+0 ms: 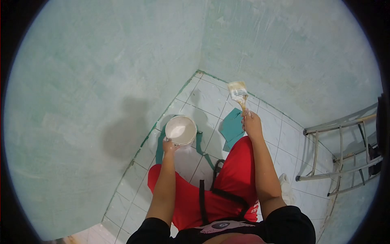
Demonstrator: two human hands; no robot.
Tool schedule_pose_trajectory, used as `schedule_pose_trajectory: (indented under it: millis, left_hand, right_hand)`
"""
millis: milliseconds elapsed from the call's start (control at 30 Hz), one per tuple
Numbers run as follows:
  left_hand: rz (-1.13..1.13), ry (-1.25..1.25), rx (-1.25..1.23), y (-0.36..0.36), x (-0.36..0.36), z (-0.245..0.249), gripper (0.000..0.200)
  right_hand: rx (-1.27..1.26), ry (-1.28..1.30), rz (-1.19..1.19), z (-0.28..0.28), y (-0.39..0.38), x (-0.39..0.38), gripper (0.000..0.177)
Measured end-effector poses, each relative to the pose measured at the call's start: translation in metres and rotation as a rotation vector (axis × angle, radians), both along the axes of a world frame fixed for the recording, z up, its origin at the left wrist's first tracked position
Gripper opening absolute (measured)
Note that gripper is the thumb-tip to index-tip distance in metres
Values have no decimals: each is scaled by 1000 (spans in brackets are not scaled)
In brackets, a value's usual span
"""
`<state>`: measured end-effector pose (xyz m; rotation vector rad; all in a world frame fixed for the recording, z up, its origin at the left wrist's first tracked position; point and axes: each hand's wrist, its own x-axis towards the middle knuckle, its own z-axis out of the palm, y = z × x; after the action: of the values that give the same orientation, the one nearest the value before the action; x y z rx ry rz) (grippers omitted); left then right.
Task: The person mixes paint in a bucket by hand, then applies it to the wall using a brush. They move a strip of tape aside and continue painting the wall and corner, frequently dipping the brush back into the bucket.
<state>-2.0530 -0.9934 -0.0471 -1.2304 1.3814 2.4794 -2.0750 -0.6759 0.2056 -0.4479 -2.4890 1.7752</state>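
Note:
My left hand (170,145) grips the near rim of a white bucket (192,138), held above the tiled floor close to the left wall. Whitish paint (177,131) shows inside it. Out in front, my right hand (252,122) is closed around the wooden handle of a wide paintbrush (238,90). The brush points away from me, with its pale bristles up and white paint smeared over its ferrule. It is apart from the bucket and appears in front of the foot of the right wall.
Pale green, patchy walls (260,44) meet at a corner ahead. Teal sheets (232,129) lie on the white tiles (207,95), with teal strips near the bucket. A metal ladder (340,150) stands at the right. A whitish cloth-like item (286,189) lies beside my right leg.

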Motion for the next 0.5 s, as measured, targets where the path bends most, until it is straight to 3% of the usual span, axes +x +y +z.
schedule_pose_trajectory:
  millis: [133,300,500]
  left_hand:
    - [18,22,27,24,-43,6,44]
    - [54,19,-33,58,-93,3,46]
    - [85,25,-19,88,-121,19,47]
  right_hand:
    - [-20,96,-10,-43,11,-64,38]
    - [120,252,179,-69,-10,-127,36]
    - [304,83,242,-102,-19,-181,37]
